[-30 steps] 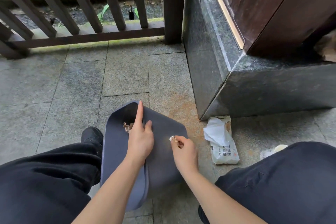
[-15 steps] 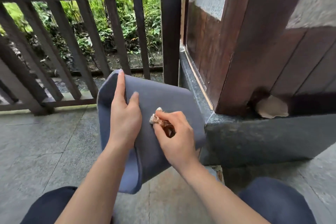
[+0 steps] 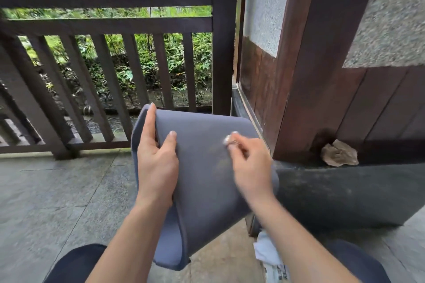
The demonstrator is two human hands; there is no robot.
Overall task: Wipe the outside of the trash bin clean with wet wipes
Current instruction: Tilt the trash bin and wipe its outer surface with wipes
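Left hand (image 3: 156, 163) grips the trash bin (image 3: 207, 179) at its 9 o'clock edge, fingers curled; right hand (image 3: 250, 167) pinches a wet wipe (image 3: 228, 139); bin looks light, stiff, smooth

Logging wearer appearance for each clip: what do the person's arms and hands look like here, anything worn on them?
Both forearms are bare to the frame's lower edge, no sleeves showing. The left hand and right hand wear no gloves; no watch, bracelet or ring is visible, though the right hand is motion-blurred. The nails look pale. Dark trousers cover the knees below.
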